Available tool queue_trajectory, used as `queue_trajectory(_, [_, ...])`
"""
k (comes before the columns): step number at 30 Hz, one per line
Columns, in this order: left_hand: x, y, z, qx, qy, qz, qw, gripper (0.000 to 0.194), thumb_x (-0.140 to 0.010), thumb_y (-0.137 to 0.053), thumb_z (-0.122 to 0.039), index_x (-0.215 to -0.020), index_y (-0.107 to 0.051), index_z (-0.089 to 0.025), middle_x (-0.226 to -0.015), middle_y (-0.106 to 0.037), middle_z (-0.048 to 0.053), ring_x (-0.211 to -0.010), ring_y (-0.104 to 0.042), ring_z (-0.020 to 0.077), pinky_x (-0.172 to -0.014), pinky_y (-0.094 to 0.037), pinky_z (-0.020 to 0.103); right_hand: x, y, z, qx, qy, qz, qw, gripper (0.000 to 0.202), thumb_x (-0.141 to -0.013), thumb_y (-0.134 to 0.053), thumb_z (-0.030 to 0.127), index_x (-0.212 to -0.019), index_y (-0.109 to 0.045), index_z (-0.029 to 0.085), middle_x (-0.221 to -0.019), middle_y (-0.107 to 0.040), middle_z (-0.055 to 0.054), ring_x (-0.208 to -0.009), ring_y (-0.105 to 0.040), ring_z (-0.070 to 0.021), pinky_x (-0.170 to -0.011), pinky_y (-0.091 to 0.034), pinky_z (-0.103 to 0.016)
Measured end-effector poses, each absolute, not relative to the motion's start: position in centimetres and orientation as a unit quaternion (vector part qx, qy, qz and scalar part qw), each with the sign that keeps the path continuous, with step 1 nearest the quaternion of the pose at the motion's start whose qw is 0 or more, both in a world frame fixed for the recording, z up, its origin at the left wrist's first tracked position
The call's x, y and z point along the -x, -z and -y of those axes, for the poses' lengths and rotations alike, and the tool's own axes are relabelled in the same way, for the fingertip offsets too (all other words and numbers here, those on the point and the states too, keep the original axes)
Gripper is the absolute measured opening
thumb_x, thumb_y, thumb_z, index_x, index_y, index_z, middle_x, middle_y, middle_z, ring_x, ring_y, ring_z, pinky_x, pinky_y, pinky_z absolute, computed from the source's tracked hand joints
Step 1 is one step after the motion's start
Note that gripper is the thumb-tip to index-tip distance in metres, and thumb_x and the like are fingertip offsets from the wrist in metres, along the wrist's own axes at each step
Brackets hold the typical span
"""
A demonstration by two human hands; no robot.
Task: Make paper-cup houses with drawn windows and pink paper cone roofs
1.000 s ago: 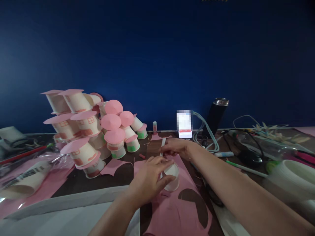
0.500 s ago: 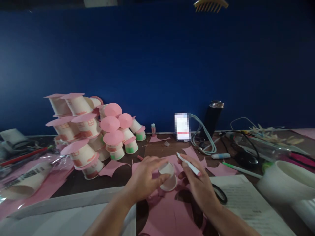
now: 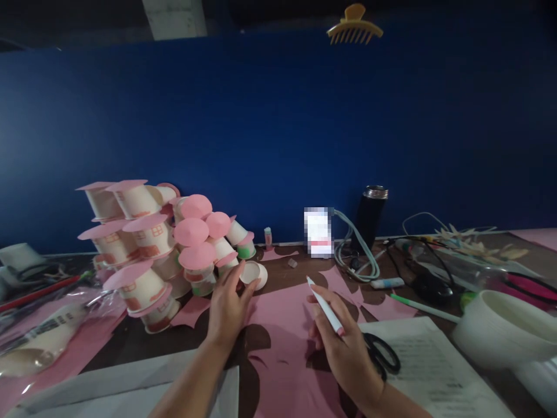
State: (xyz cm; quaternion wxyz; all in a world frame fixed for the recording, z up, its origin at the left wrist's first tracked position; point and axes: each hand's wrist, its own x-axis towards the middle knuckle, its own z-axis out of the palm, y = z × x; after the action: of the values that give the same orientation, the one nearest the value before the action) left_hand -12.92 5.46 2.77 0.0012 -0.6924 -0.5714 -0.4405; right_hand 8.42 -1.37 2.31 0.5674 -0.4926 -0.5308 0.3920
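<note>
My left hand point(image 3: 229, 302) grips a small white paper cup point(image 3: 261, 277) by its side, thumb at the near edge and fingers on the left. The cup leans so that its round opening faces me, close to the stack of cups. In my right hand point(image 3: 343, 331) is a white marker point(image 3: 325, 309) with a pink end, its narrow tip pointing up and left. Beneath both hands lies a cut pink paper sheet point(image 3: 287, 325). To the left rise stacked paper cups point(image 3: 150, 237) with pink paper tops, several bearing drawn windows and doors.
Black-handled scissors point(image 3: 385, 355) lie on a printed sheet point(image 3: 435, 360) at right. Farther back stand a lit phone point(image 3: 318, 232), a dark flask point(image 3: 369, 220) and a glue stick point(image 3: 268, 238). A white bowl-like container point(image 3: 491, 331) sits far right, a white box lid point(image 3: 143, 383) front left.
My left hand has carried the cup left and away from me, toward the stack. My right hand, still holding the marker, has moved slightly nearer to me. The view has tilted up.
</note>
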Motion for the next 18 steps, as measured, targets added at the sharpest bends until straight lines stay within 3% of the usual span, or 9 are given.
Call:
queue_trajectory(6, [13.0, -2.0, -6.1, 0.687, 0.425, 0.589, 0.014, 0.05, -0.09, -0.048, -0.042, -0.134, -0.047, -0.017, -0.132, -0.048, 0.016, -0.123, -0.047, 0.0301, -0.098, -0.044, 0.045, -8.7, -2.0, 1.3, 0.489, -0.402, 0.529, 0.565, 0.03, -0.09, -0.05, 0.039, -0.118, -0.053, 0.027, -0.095, -0.063, -0.005, -0.052, -0.053, -0.0119, -0.044, -0.046, -0.024])
queue_trajectory(13, [13.3, -1.3, -6.6, 0.697, 0.421, 0.579, 0.044, 0.058, -0.088, -0.052, -0.034, -0.141, -0.035, -0.018, -0.133, -0.052, 0.016, -0.123, -0.048, 0.0325, -0.096, -0.045, 0.049, -8.7, -1.3, 1.2, 0.469, -0.394, 0.527, 0.589, 0.034, -0.089, -0.052, 0.04, -0.12, -0.055, 0.026, -0.101, -0.065, -0.006, -0.05, -0.054, -0.01, -0.042, -0.047, -0.023])
queue_trajectory(18, [13.1, -2.3, -5.7, 0.688, 0.446, 0.564, 0.097, 0.054, -0.089, -0.052, -0.031, -0.139, -0.038, -0.019, -0.136, -0.05, 0.014, -0.126, -0.045, 0.0301, -0.102, -0.041, 0.047, -8.7, -1.9, 1.3, 0.468, -0.374, 0.542, 0.59, 0.035, -0.089, -0.051, 0.039, -0.121, -0.056, 0.025, -0.103, -0.066, -0.007, -0.048, -0.056, -0.0105, -0.042, -0.05, -0.024])
